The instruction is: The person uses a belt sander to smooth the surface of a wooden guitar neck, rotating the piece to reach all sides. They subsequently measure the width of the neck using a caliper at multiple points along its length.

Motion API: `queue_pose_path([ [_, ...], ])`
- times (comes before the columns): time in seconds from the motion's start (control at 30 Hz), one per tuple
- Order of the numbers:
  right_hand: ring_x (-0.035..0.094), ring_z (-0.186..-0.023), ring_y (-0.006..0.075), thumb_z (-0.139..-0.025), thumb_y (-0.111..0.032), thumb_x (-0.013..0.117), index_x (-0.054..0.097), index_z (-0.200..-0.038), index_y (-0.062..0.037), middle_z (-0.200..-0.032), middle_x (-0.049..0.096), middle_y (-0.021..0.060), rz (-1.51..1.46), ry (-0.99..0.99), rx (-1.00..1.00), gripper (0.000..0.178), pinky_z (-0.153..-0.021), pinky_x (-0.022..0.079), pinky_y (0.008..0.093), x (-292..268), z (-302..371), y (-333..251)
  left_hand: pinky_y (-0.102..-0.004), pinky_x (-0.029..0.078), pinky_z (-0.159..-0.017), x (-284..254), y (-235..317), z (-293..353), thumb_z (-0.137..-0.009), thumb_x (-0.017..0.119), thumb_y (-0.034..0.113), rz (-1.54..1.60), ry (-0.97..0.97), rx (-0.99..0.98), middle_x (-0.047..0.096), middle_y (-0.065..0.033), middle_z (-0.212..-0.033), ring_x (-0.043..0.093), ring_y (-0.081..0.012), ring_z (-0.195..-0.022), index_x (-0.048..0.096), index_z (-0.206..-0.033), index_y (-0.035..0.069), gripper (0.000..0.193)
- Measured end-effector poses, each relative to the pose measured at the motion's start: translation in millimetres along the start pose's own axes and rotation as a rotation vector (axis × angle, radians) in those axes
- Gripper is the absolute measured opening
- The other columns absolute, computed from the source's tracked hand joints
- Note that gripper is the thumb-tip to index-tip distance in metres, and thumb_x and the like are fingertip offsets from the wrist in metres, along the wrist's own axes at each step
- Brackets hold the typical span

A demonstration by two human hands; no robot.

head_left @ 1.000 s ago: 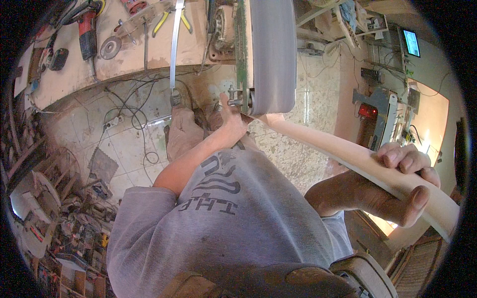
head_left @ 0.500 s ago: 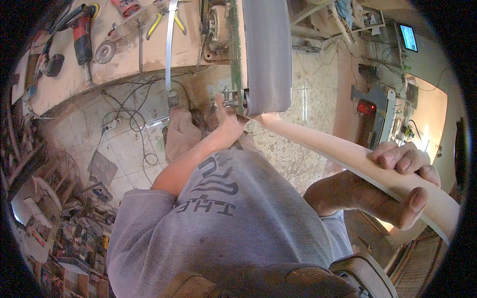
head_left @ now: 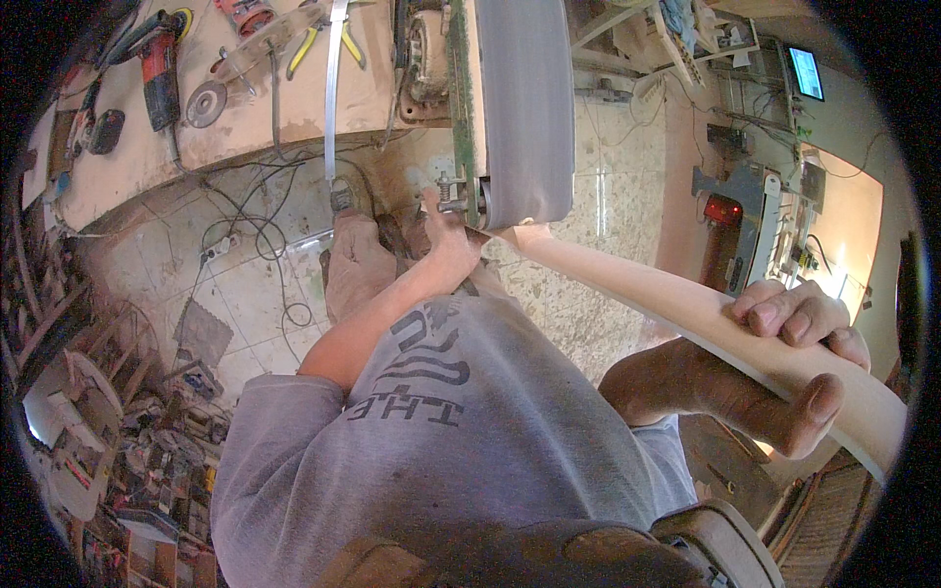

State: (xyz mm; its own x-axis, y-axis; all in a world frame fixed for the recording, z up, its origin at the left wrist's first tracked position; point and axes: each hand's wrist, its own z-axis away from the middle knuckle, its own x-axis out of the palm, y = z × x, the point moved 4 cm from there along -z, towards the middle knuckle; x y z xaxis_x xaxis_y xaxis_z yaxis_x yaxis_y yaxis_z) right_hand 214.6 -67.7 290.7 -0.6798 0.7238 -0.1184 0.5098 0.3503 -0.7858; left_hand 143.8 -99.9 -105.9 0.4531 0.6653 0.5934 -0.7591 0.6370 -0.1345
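A long, pale wooden piece (head_left: pixel 627 279) runs slantwise from the sanding belt at upper centre to the right edge of the view. It is narrow at its far end and broader close to me. My right hand (head_left: pixel 799 328) is closed round the broad part, fingers over the top and thumb along the near side. My left hand (head_left: pixel 449 250) is closed at the narrow end, thumb pointing up; its fingertips are mostly hidden. Just beyond that end hangs the grey belt (head_left: pixel 529 108) of a belt sander, its lower roller touching or almost touching the wood.
On the workbench (head_left: pixel 323 108) at upper left lie an angle grinder (head_left: pixel 160 83), a disc (head_left: pixel 206 103) and yellow-handled pliers (head_left: pixel 304 51). Black cables (head_left: pixel 279 230) trail over the tiled floor. Cluttered shelves (head_left: pixel 147 470) stand at lower left, a lit screen (head_left: pixel 806 73) at upper right.
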Motion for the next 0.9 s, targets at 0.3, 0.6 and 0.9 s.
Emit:
queue_pose_path([
  [0.3, 0.048, -0.055, 0.0172, -0.078, -0.036, 0.059, 0.042, -0.09, 0.0001, -0.07, 0.043, 0.0103, -0.004, -0.079, 0.02, 0.042, -0.039, 0.045, 0.0262, -5.2, -5.1, 1.9, -0.0511, 0.048, -0.095, 2.5, -1.2, 1.7, -0.092, 0.033, 0.067, 0.01, 0.023, 0.009, 0.056, -0.0121, -0.116, 0.057, -0.0308, -0.106, 0.049, -0.125, 0.011, 0.067],
  [0.6, 0.049, -0.055, 0.0182, -0.078, -0.036, 0.058, 0.043, -0.088, 0.0001, -0.07, 0.044, 0.0105, 0.012, -0.051, 0.023, 0.04, -0.039, 0.045, 0.0265, 2.6, -4.6, 0.9, -0.0509, 0.048, -0.094, -2.8, 0.0, -1.3, -0.093, 0.033, 0.061, -0.017, -0.003, 0.028, 0.056, -0.0124, -0.118, 0.057, -0.0311, -0.107, 0.049, -0.124, 0.01, 0.062],
  [0.9, 0.049, -0.055, 0.0187, -0.077, -0.036, 0.058, 0.042, -0.084, 0.0015, -0.07, 0.043, 0.0115, -0.017, -0.073, 0.01, 0.041, -0.04, 0.045, 0.027, 10.5, -5.7, -1.7, -0.0465, 0.046, -0.097, 3.9, 11.1, 11.9, -0.095, 0.034, 0.042, -0.543, -0.101, 0.228, 0.059, -0.0111, -0.119, 0.057, -0.0291, -0.11, 0.054, -0.119, 0.008, 0.046],
])
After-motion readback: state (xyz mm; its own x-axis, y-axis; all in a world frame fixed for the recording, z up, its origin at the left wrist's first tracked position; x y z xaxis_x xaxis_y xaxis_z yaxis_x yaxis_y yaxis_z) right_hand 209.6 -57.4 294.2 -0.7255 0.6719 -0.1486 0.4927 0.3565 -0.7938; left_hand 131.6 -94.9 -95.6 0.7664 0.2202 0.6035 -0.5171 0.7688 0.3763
